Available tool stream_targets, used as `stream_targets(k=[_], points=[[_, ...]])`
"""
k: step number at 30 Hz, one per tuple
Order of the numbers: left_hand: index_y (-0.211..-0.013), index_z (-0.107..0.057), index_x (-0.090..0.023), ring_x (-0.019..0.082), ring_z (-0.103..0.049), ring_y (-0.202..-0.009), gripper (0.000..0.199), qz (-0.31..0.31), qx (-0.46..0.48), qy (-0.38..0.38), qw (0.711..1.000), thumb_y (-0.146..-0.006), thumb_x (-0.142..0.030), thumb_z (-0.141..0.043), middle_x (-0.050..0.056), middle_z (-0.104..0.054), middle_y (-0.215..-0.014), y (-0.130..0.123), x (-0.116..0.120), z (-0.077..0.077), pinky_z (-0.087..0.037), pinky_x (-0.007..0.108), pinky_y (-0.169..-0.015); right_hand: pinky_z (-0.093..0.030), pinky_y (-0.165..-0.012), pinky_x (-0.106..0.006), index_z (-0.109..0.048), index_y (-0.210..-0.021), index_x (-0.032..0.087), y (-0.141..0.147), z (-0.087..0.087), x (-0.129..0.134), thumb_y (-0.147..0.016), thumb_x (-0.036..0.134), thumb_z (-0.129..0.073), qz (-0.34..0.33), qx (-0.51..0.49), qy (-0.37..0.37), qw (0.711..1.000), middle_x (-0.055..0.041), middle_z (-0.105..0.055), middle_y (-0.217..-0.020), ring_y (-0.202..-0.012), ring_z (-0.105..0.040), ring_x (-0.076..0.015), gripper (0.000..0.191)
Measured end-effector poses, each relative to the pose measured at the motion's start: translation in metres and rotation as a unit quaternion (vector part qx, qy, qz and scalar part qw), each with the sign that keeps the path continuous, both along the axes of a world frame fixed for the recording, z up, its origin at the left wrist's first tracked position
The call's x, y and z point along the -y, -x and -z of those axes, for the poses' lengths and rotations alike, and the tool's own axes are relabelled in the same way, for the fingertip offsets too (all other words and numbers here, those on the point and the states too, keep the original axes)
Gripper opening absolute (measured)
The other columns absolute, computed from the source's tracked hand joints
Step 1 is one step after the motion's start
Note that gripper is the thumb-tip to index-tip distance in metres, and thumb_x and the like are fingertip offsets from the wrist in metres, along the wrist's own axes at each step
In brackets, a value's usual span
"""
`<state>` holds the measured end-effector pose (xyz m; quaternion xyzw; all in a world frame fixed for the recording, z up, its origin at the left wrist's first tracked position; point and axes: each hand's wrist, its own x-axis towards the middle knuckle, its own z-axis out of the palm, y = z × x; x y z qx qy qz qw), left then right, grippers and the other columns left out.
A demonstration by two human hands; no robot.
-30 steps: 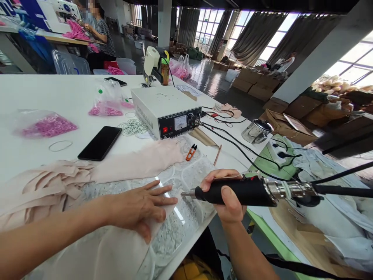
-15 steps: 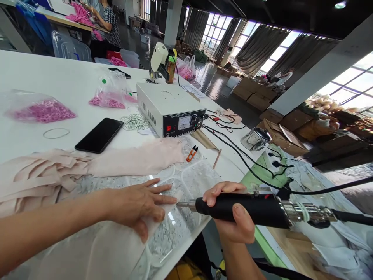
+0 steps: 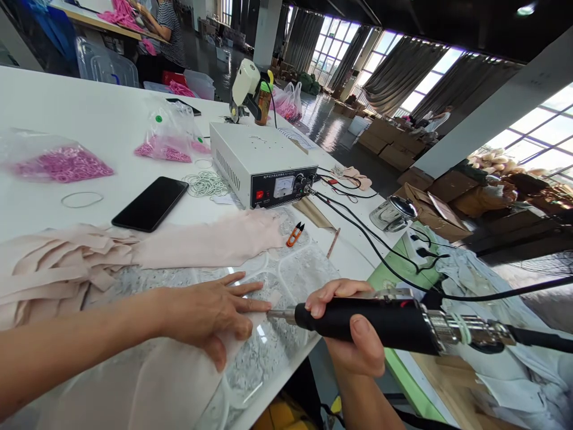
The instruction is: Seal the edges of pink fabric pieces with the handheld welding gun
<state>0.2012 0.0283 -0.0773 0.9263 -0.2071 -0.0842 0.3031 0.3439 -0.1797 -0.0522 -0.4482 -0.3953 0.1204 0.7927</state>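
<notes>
On the white box (image 3: 257, 149) at upper centre, the writing (image 3: 280, 175) is too small to read. At lower centre, the left hand (image 3: 203, 313) lies with fingers spread on pale cloth (image 3: 174, 382), and the right hand (image 3: 353, 353) is wrapped around one black tool (image 3: 380, 322). Two bags (image 3: 67, 162) lie left on the white table (image 3: 40, 98), with curtains (image 3: 400, 71) behind.

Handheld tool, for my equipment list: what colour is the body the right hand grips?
Black; the tool's body shows best in the head view.

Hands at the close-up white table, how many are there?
2. The left hand lies spread over pale cloth; the right hand grips a black tool, its metal tip pointing at the left fingers.
</notes>
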Motion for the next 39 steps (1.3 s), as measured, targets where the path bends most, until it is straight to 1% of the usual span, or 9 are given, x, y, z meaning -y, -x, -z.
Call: stream_targets(k=[5, 9, 13, 17, 19, 27, 33, 36, 39], points=[[-0.088, -0.070, -0.026, 0.039, -0.029, -0.154, 0.035, 0.009, -0.020, -0.041, 0.999, -0.069, -0.033, -0.098, 0.001, -0.045, -0.161, -0.001, 0.002, -0.006, -0.011, 0.057, -0.128, -0.060, -0.058, -0.035, -0.069, -0.095, 0.023, -0.001, 0.001, -0.001, -0.089, 0.038, -0.067, -0.006, 0.006, -0.001, 1.000, -0.0011, -0.069, -0.078, -0.056, -0.065, -0.0157, 0.016], [-0.090, -0.070, -0.026, 0.040, -0.029, -0.154, 0.034, 0.015, -0.030, -0.068, 0.997, -0.072, -0.037, -0.096, 0.001, -0.043, -0.163, -0.002, 0.004, -0.011, -0.015, 0.057, -0.128, -0.061, -0.057, -0.037, -0.067, -0.094, 0.024, -0.001, 0.000, 0.000, -0.090, 0.038, -0.067, -0.003, 0.022, 0.016, 1.000, -0.0009, -0.069, -0.077, -0.055, -0.066, -0.0169, 0.014], [-0.090, -0.072, -0.026, 0.040, -0.031, -0.153, 0.033, 0.007, -0.027, -0.049, 0.998, -0.070, -0.034, -0.097, 0.001, -0.046, -0.161, -0.002, 0.004, -0.011, -0.013, 0.057, -0.128, -0.060, -0.057, -0.035, -0.068, -0.095, 0.024, 0.003, -0.002, 0.001, -0.088, 0.040, -0.067, -0.010, 0.003, 0.007, 1.000, -0.0011, -0.068, -0.078, -0.056, -0.066, -0.0162, 0.017], [-0.092, -0.075, -0.029, 0.037, -0.033, -0.153, 0.036, -0.007, -0.005, 0.003, 1.000, -0.066, -0.031, -0.100, 0.000, -0.050, -0.158, 0.000, 0.002, -0.004, -0.006, 0.053, -0.129, -0.060, -0.056, -0.035, -0.069, -0.095, 0.025, 0.009, -0.003, 0.002, -0.088, 0.040, -0.067, -0.020, -0.006, 0.010, 1.000, -0.0013, -0.068, -0.077, -0.055, -0.065, -0.0165, 0.017], [-0.093, -0.076, -0.030, 0.036, -0.033, -0.153, 0.039, -0.011, -0.004, 0.013, 1.000, -0.064, -0.030, -0.101, 0.000, -0.051, -0.157, 0.000, 0.001, -0.002, -0.004, 0.052, -0.129, -0.060, -0.057, -0.035, -0.069, -0.096, 0.025, 0.011, -0.003, 0.003, -0.088, 0.040, -0.067, -0.024, -0.003, 0.012, 1.000, -0.0008, -0.067, -0.076, -0.056, -0.065, -0.0165, 0.017], [-0.093, -0.075, -0.029, 0.036, -0.029, -0.154, 0.038, -0.008, -0.015, 0.013, 1.000, -0.065, -0.029, -0.101, 0.001, -0.049, -0.159, 0.000, 0.002, -0.003, -0.004, 0.055, -0.129, -0.060, -0.058, -0.034, -0.068, -0.096, 0.025, 0.014, 0.001, 0.001, -0.090, 0.039, -0.066, -0.029, -0.005, 0.012, 0.999, -0.0005, -0.068, -0.079, -0.057, -0.066, -0.0155, 0.015], [-0.095, -0.076, -0.031, 0.033, -0.028, -0.155, 0.037, -0.011, -0.012, 0.027, 1.000, -0.067, -0.029, -0.099, 0.000, -0.049, -0.158, 0.001, 0.000, -0.003, -0.003, 0.052, -0.129, -0.061, -0.058, -0.035, -0.066, -0.095, 0.026, 0.014, -0.001, 0.003, -0.090, 0.041, -0.066, -0.026, 0.004, 0.028, 0.999, -0.0002, -0.067, -0.078, -0.055, -0.065, -0.0158, 0.016], [-0.094, -0.076, -0.030, 0.034, -0.026, -0.155, 0.033, -0.008, -0.020, 0.022, 1.000, -0.070, -0.030, -0.098, 0.000, -0.048, -0.159, 0.000, 0.000, -0.004, -0.003, 0.054, -0.128, -0.061, -0.058, -0.036, -0.066, -0.096, 0.026, 0.018, -0.002, 0.005, -0.090, 0.042, -0.066, -0.026, -0.001, 0.024, 0.999, -0.0006, -0.067, -0.078, -0.055, -0.065, -0.0161, 0.018], [-0.092, -0.074, -0.027, 0.037, -0.026, -0.155, 0.035, -0.006, -0.033, 0.009, 0.999, -0.068, -0.030, -0.099, 0.002, -0.048, -0.159, -0.001, 0.001, -0.005, -0.005, 0.059, -0.127, -0.061, -0.057, -0.035, -0.066, -0.097, 0.026, 0.022, -0.003, 0.005, -0.090, 0.043, -0.066, -0.037, -0.005, 0.025, 0.999, -0.0008, -0.066, -0.078, -0.055, -0.064, -0.0159, 0.018]])
